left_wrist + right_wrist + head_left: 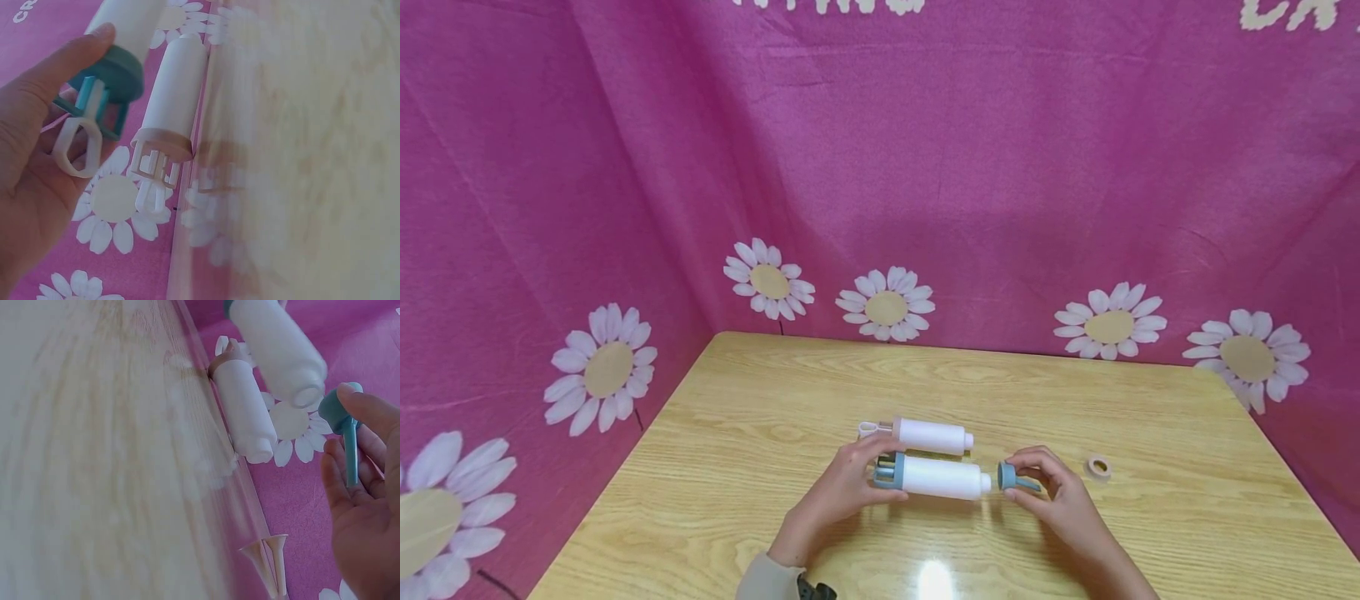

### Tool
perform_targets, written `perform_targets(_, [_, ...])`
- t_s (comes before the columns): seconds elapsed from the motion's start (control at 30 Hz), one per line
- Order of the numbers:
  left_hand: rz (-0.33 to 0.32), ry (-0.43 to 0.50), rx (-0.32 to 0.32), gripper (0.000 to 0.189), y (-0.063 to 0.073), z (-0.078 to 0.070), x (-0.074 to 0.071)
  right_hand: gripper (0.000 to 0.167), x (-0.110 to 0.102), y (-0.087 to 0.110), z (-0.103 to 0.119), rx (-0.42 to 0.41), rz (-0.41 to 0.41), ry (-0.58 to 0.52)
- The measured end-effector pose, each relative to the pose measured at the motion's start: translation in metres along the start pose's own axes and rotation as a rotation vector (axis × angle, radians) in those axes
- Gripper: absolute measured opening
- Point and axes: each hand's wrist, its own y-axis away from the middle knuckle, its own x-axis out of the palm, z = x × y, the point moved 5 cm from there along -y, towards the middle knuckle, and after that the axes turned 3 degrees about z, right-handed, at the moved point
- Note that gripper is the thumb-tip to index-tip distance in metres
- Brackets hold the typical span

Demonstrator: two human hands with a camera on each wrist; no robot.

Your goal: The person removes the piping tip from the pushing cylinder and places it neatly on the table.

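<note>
My left hand (848,481) grips a white syringe-like tube (942,477) by its teal end collar (891,472), thumb on the near side. In the left wrist view, a white ring handle (78,150) sticks out of that collar. The tube lies sideways, its narrow neck bare and pointing right. My right hand (1060,500) pinches a teal nozzle (1007,476), a wide cup with a thin spout. The cup faces the neck, a small gap between them. In the right wrist view, the nozzle's spout (350,456) runs down along the fingers.
Behind the held tube lies a second white tube (932,436) with a beige collar (164,142). A beige nozzle (1099,467) stands on the wooden table (820,375) beyond my right hand. A pink flowered cloth (962,167) hangs around the back and left.
</note>
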Motion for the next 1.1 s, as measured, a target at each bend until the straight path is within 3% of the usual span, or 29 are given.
perform_targets(0.4, [0.116,-0.039,-0.088,0.056,0.002,0.014,0.004,0.033,0.000,0.001,-0.002,0.028,0.001,0.037])
perform_targets(1.1, [0.215,-0.037,-0.177,0.058,0.004,0.026,0.010,0.032,0.000,0.002,-0.005,0.041,0.029,0.034])
